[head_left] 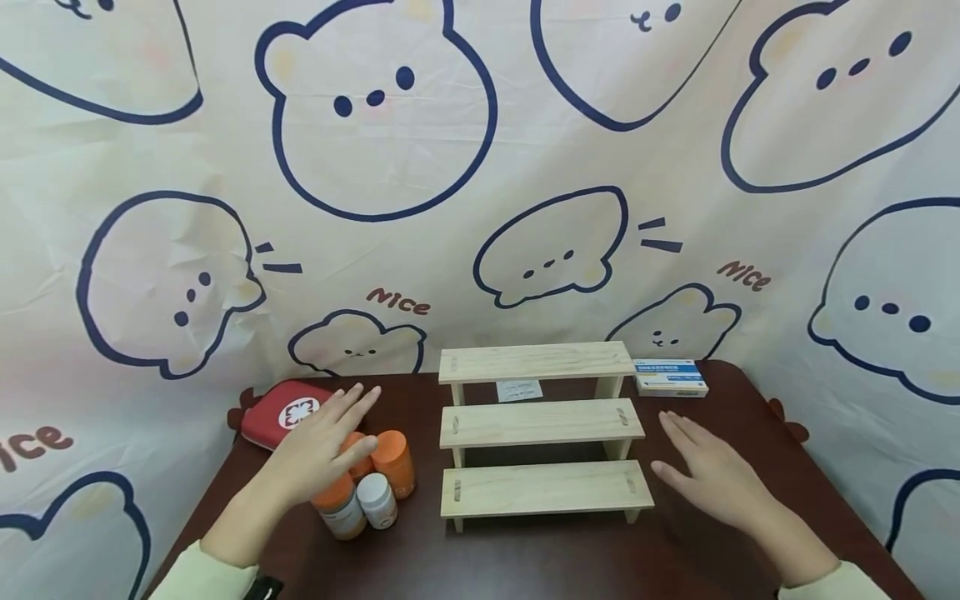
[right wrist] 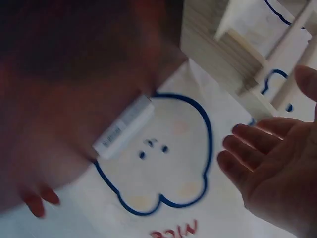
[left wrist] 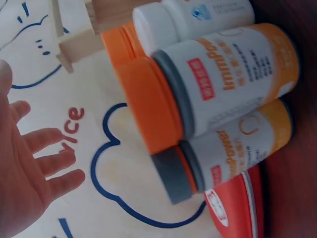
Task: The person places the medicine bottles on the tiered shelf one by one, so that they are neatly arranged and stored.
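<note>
My left hand (head_left: 318, 450), fingers straight and spread, hovers over a cluster of supplement bottles and holds nothing. The cluster has an orange-lidded bottle (head_left: 345, 517) with a pale label, a small white bottle (head_left: 378, 502) and an orange bottle (head_left: 395, 467). The left wrist view shows a labelled bottle (left wrist: 223, 79) and a grey-capped bottle (left wrist: 242, 146) near the left hand. To the right of a three-step wooden rack (head_left: 543, 421), my right hand (head_left: 712, 475) is held out with straight fingers and nothing in it. That palm shows in the right wrist view.
Beyond the left hand lies a red first-aid pouch (head_left: 270, 417), partly hidden by it. A blue and white box (head_left: 670, 379) sits at the back right of the dark table (head_left: 525, 558). A small paper (head_left: 519, 390) shows behind the rack. Patterned cloth (head_left: 420, 275) surrounds the table.
</note>
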The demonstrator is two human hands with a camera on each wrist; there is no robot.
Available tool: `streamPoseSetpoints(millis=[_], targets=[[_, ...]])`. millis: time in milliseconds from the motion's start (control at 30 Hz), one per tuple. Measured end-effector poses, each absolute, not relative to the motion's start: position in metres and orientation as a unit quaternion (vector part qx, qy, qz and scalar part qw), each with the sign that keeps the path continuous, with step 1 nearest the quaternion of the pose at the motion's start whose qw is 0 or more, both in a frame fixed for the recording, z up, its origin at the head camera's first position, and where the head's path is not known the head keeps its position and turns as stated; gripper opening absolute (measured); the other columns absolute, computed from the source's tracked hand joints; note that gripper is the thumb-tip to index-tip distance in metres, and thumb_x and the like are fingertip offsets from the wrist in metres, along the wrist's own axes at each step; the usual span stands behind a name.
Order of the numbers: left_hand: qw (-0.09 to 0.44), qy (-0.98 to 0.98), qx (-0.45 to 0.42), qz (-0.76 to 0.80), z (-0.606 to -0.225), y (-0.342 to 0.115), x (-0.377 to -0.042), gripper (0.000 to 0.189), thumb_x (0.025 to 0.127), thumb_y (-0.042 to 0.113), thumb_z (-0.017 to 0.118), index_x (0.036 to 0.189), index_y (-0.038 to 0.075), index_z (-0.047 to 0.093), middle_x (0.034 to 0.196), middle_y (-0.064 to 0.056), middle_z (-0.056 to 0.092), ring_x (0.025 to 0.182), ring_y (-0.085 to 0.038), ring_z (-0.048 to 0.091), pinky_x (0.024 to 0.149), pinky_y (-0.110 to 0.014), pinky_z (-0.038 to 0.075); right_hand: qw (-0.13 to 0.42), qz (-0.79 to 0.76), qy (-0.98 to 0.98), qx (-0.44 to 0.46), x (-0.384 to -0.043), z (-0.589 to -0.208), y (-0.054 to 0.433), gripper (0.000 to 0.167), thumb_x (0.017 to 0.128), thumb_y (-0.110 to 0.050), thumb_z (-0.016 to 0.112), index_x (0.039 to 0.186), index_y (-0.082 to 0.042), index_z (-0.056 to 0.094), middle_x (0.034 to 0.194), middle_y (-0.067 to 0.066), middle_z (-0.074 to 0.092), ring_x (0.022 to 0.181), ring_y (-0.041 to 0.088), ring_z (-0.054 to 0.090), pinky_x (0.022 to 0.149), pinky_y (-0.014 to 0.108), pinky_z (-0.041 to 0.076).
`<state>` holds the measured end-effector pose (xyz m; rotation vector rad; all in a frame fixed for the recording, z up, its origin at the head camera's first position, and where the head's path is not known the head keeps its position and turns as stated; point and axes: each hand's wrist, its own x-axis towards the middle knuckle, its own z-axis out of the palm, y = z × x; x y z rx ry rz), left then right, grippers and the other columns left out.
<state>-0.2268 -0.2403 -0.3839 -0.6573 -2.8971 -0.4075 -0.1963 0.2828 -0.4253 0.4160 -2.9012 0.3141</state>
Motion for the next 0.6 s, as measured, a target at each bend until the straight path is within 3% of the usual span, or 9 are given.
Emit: streamPoseSetpoints(millis=[167, 300, 433, 533, 600], targets=[[0.073, -0.969, -0.199, -0.127, -0.392, -0.251, -0.231, 0.071, 0.089, 0.042, 0.060, 0.149, 0.019, 0.029, 0.143, -0.019, 0.041, 0.129, -0.041, 0.039, 0.099, -0.062, 0.033, 0.055, 0.126, -0.985, 0.108, -0.203, -0.452, 0.284, 0.073, 0.090, -0.047, 0.056, 0.138, 0.006, 0.041, 0.134, 0.027, 0.047, 0.123, 0.045, 0.043, 0.095, 0.060, 0.037], [0.072, -0.969, -0.192, -0.138, -0.398, -0.258, -0.232, 0.069, 0.088, 0.032, 0.065, 0.147, 0.016, 0.032, 0.137, -0.020, 0.047, 0.124, -0.041, 0.045, 0.098, -0.060, 0.036, -0.031, 0.209, -0.974, 0.081, -0.209, -0.466, 0.282, 0.073, 0.091, -0.048, 0.054, 0.139, 0.004, 0.040, 0.131, 0.029, 0.049, 0.120, 0.046, 0.047, 0.091, 0.060, 0.040], [0.056, -0.973, -0.174, -0.142, -0.404, -0.262, -0.233, 0.061, 0.088, 0.029, 0.064, 0.142, 0.011, 0.043, 0.137, -0.021, 0.047, 0.125, -0.042, 0.042, 0.098, -0.062, 0.035, -0.126, 0.367, -0.922, 0.021, -0.213, -0.475, 0.277, 0.071, 0.091, -0.042, 0.057, 0.139, 0.006, 0.037, 0.112, 0.023, 0.060, 0.095, 0.035, 0.062, 0.074, 0.049, 0.052], [0.037, -0.978, -0.162, -0.129, -0.407, -0.265, -0.232, 0.053, 0.086, 0.030, 0.066, 0.134, 0.011, 0.053, 0.133, -0.021, 0.051, 0.122, -0.042, 0.045, 0.095, -0.062, 0.037, -0.160, 0.477, -0.864, -0.016, -0.213, -0.482, 0.272, 0.070, 0.090, -0.033, 0.060, 0.139, 0.009, 0.033, 0.093, 0.012, 0.059, 0.071, 0.022, 0.062, 0.059, 0.039, 0.054], [0.024, -0.979, -0.157, -0.125, -0.408, -0.266, -0.231, 0.048, 0.085, 0.029, 0.066, 0.129, 0.011, 0.058, 0.129, -0.020, 0.054, 0.119, -0.041, 0.049, 0.093, -0.061, 0.039, -0.171, 0.527, -0.832, -0.024, -0.214, -0.488, 0.270, 0.070, 0.091, -0.029, 0.061, 0.138, 0.011, 0.029, 0.089, 0.013, 0.057, 0.065, 0.021, 0.062, 0.056, 0.038, 0.055]])
